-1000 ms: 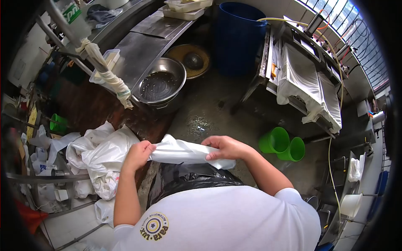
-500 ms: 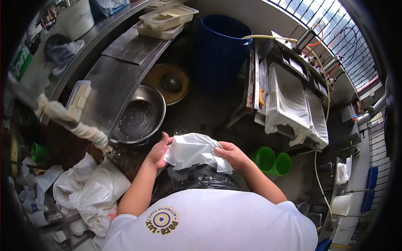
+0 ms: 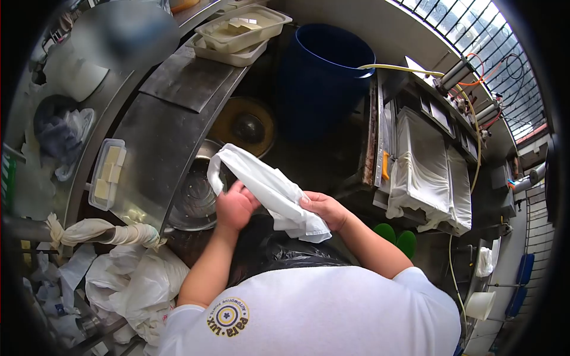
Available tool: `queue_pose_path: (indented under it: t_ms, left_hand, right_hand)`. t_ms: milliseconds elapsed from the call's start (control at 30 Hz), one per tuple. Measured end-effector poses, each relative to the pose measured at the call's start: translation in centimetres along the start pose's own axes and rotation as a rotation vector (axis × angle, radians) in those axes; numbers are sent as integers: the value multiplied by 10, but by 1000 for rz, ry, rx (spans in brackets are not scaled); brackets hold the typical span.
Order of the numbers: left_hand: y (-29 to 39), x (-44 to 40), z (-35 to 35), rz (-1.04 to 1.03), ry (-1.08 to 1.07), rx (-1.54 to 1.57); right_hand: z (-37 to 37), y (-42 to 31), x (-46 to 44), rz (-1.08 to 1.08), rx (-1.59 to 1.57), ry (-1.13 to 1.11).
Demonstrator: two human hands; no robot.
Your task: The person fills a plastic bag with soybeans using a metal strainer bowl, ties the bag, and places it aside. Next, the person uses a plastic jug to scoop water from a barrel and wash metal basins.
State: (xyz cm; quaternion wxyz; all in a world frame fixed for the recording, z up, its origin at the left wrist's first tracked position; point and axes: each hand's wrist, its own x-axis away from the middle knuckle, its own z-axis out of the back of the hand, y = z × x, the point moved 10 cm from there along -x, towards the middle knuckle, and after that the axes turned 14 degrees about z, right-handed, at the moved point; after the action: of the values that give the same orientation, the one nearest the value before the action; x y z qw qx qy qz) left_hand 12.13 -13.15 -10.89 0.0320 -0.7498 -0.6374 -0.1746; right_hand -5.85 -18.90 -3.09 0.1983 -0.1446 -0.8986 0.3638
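A thin white sheet of material, apparently a plastic bag [image 3: 261, 181], stretches diagonally in front of my body. Its far left end is lifted and curls over into a loop. My right hand [image 3: 323, 209] pinches the near right end between thumb and fingers, with a loose corner hanging below. Just under the raised end is my left hand [image 3: 234, 207], slightly blurred, its fingers apart and close to the bag's lower edge. Whether those fingertips touch the bag is hard to see. Black plastic [image 3: 258, 252] covers my lap below both hands.
A metal bowl [image 3: 193, 199] lies beyond my left hand, beside a steel counter [image 3: 151, 142]. On it are a tub of pale blocks [image 3: 108, 175] and stacked trays [image 3: 243, 29]. A blue barrel [image 3: 323, 89], cloth-lined mould [image 3: 418, 172] and white bags [image 3: 139, 285] stand around.
The bag has gone from a bunched shape between both hands to a long strip, its left end flung up and away. My left hand has come off its edge. The view has shifted slightly.
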Motion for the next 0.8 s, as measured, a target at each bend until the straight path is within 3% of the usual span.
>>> queue_pose_path:
  t_ms: [67, 133, 167, 200, 333, 400, 533, 600, 667, 733, 800]
  left_hand:
    - [-19, -1, -2, 57, -15, 54]
    - [-11, 14, -21, 54, -281, 6]
    - [4, 28, -37, -107, 107, -164]
    - [16, 36, -52, -183, 140, -239]
    - [41, 50, -50, -139, 399, -728]
    - [53, 42, -61, -298, 526, -912]
    - [51, 28, -55, -358, 601, -722]
    - [35, 17, -48, -353, 580, -511]
    - [24, 16, -37, -355, 667, -487]
    - [8, 17, -1, -185, 803, -672]
    - [5, 24, 14, -272, 852, -646]
  right_hand:
    - [18, -1, -10, -31, -34, 25]
    - [42, -4, -24, -73, -21, 53]
    - [52, -5, -32, -83, -24, 40]
    - [59, -8, -36, -82, -35, 34]
    - [71, -21, -51, -156, 125, -128]
    - [69, -24, -57, -208, 203, -269]
    - [81, -45, -72, -202, 271, -343]
    - [94, -58, -82, -160, 222, -276]
    - [114, -73, -91, -129, 238, -173]
    - [133, -74, -103, -113, 287, -190]
    - [150, -91, -119, 71, 707, -255]
